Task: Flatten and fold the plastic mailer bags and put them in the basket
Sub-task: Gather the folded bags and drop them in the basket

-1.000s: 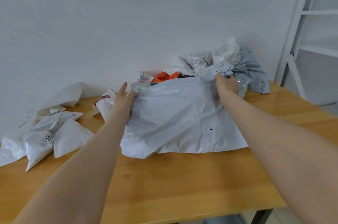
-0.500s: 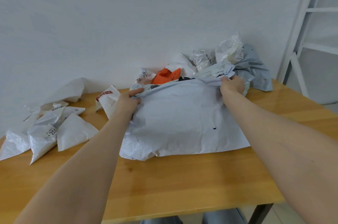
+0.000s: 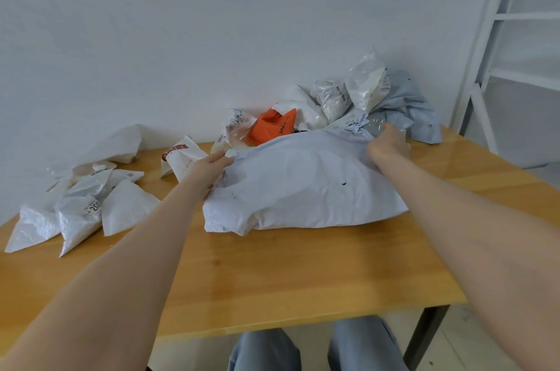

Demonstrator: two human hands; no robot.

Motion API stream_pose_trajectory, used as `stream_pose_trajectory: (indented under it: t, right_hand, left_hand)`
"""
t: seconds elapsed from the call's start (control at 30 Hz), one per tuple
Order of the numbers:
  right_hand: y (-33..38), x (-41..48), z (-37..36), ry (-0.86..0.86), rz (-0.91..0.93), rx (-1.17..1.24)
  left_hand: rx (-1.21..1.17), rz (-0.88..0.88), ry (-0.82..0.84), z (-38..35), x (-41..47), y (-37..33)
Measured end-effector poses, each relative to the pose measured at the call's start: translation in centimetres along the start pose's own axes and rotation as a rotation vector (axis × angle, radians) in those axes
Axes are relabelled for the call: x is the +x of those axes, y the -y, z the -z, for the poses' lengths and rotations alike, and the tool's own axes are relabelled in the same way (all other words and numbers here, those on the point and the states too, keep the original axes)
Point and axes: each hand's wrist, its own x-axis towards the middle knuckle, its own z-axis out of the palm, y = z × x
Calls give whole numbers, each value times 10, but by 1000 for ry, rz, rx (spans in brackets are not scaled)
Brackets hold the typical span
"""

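Head view: the light wooden table [image 3: 303, 273] bears the large crumpled white plastic mailer bag [image 3: 303, 185] at its middle, its far edge more bunched and raised than a second ago. The left hand [image 3: 209, 169], which then lay with straight fingers, now curls them round the bag's far-left corner. The right hand [image 3: 388, 145] clamps the far-right corner, fingers closed on plastic.

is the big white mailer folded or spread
Spread: the big white mailer lies as one wrinkled sheet, left hand and right hand gripping it.
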Motion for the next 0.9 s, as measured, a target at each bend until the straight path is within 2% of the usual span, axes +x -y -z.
stream_pose_trajectory:
  t: [0.1,0.2,0.3,0.43,0.53,0.63,0.8,0.9]
  right_hand:
    - [-13,-9,11,98,-59,-62]
    - [-22,-20,14,250,-39,-97]
    - [-29,-28,7,248,0,-126]
    - [-35,-36,4,99,36,-28]
    - [-39,-35,8,34,53,11]
    - [-41,-35,11,20,32,75]
    - [-49,-35,23,104,-134,173]
    - [-57,-44,26,169,-119,107]
  left_hand:
    - [159,71,25,5,-13,0]
    - [184,105,73,8,-25,2]
    - [208,44,117,5,-27,10]
    - [190,-125,-155,-3,-30,19]
    - [172,-154,-314,-1,-32,19]
    - [141,-86,-306,2,-30,19]
    - [-23,144,-74,1,-46,15]
    - [-101,244,-98,0,-56,9]
